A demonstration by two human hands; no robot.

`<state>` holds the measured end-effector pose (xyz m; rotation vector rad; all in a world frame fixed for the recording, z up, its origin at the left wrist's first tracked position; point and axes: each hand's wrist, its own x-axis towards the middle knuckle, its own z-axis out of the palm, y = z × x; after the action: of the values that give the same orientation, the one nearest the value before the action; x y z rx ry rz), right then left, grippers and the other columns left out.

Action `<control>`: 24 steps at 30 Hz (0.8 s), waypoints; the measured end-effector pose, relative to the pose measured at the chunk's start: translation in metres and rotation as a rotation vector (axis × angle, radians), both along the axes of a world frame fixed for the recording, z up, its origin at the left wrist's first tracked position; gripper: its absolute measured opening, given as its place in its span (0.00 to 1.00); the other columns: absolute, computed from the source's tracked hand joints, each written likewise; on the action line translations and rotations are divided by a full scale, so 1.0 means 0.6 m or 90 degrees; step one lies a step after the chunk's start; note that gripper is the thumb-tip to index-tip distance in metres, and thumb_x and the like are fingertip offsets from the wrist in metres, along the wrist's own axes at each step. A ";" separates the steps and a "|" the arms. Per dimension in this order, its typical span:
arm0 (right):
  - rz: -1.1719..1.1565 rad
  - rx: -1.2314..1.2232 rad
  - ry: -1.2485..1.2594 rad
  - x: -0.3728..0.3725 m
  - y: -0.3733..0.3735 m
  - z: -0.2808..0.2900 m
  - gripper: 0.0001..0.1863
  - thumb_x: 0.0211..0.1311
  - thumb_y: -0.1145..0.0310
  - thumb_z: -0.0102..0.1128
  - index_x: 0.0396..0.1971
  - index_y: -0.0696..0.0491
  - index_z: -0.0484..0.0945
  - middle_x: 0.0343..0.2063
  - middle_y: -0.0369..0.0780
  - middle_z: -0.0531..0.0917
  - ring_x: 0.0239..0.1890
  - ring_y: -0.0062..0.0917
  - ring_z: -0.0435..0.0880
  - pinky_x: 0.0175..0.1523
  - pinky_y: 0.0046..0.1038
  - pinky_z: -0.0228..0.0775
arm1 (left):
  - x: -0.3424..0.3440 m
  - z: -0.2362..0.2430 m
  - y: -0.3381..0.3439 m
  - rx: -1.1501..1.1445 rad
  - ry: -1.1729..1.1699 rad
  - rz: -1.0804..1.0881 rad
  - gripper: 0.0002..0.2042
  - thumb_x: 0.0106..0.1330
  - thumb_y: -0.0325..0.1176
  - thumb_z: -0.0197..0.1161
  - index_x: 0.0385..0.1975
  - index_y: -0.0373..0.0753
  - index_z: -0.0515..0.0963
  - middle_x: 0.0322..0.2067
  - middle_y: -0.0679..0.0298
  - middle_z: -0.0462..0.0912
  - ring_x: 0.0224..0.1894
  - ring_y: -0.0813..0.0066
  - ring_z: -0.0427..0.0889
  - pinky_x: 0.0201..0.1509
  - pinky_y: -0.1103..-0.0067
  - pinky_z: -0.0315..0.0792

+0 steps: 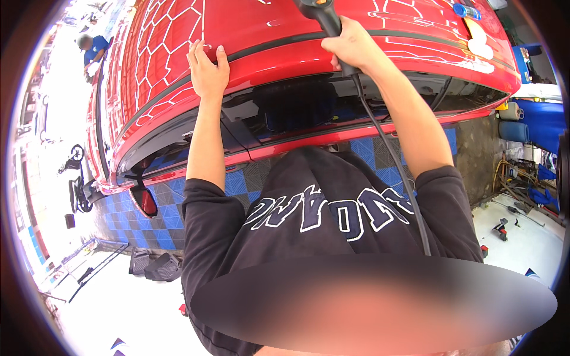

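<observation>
The person's right grip (350, 46) is clamped around a black corded tool (328, 21) over the red car roof (279, 34); at left, the left grip (211, 72), thumb apart from extended fingers, rests against the roof's near side.

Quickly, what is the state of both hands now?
Left hand: open, apparently resting on the red car roof.
Right hand: closed, holding a black corded power tool.
</observation>
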<state>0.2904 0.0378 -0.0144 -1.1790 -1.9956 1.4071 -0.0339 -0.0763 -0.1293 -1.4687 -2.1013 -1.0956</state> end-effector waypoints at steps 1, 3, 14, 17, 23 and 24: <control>0.002 0.009 0.000 -0.007 0.004 0.003 0.16 0.60 0.73 0.59 0.46 0.63 0.72 0.20 0.39 0.78 0.18 0.21 0.82 0.24 0.28 0.76 | 0.000 0.000 0.000 0.002 0.000 0.000 0.26 0.72 0.44 0.66 0.63 0.32 0.73 0.64 0.47 0.76 0.69 0.45 0.73 0.70 0.58 0.73; -0.009 0.023 -0.018 -0.005 0.005 0.005 0.16 0.60 0.73 0.59 0.45 0.63 0.72 0.20 0.39 0.78 0.18 0.22 0.82 0.24 0.28 0.76 | 0.004 0.000 0.002 0.018 -0.006 -0.001 0.26 0.72 0.43 0.66 0.62 0.32 0.74 0.63 0.47 0.77 0.69 0.45 0.74 0.69 0.58 0.73; -0.008 -0.037 0.015 0.004 -0.015 -0.004 0.22 0.60 0.72 0.61 0.52 0.65 0.70 0.21 0.37 0.76 0.19 0.21 0.82 0.24 0.27 0.76 | 0.010 0.004 0.005 0.033 -0.033 -0.019 0.24 0.71 0.41 0.66 0.59 0.31 0.75 0.60 0.44 0.78 0.68 0.45 0.74 0.71 0.58 0.71; 0.041 -0.038 -0.027 -0.006 0.006 0.010 0.21 0.61 0.72 0.61 0.52 0.64 0.71 0.22 0.39 0.78 0.19 0.20 0.82 0.24 0.27 0.78 | -0.004 -0.003 0.002 0.027 -0.016 -0.017 0.22 0.70 0.40 0.67 0.58 0.31 0.76 0.58 0.44 0.79 0.66 0.44 0.75 0.69 0.57 0.72; 0.018 -0.084 0.003 0.026 0.010 0.038 0.18 0.59 0.73 0.64 0.47 0.62 0.72 0.22 0.38 0.78 0.19 0.21 0.83 0.23 0.27 0.78 | -0.004 0.001 -0.010 0.006 -0.004 0.011 0.21 0.70 0.39 0.67 0.57 0.33 0.77 0.58 0.46 0.80 0.66 0.46 0.77 0.66 0.58 0.75; -0.005 -0.087 0.001 0.037 0.018 0.035 0.18 0.59 0.73 0.64 0.47 0.62 0.72 0.23 0.38 0.78 0.19 0.21 0.83 0.23 0.27 0.79 | -0.003 0.002 -0.009 0.003 -0.010 0.019 0.20 0.71 0.39 0.66 0.57 0.33 0.77 0.58 0.46 0.80 0.66 0.46 0.77 0.66 0.58 0.76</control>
<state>0.3127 0.0488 0.0064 -1.2405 -1.9175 1.5618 -0.0354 -0.0817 -0.1278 -1.4264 -2.1231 -1.1044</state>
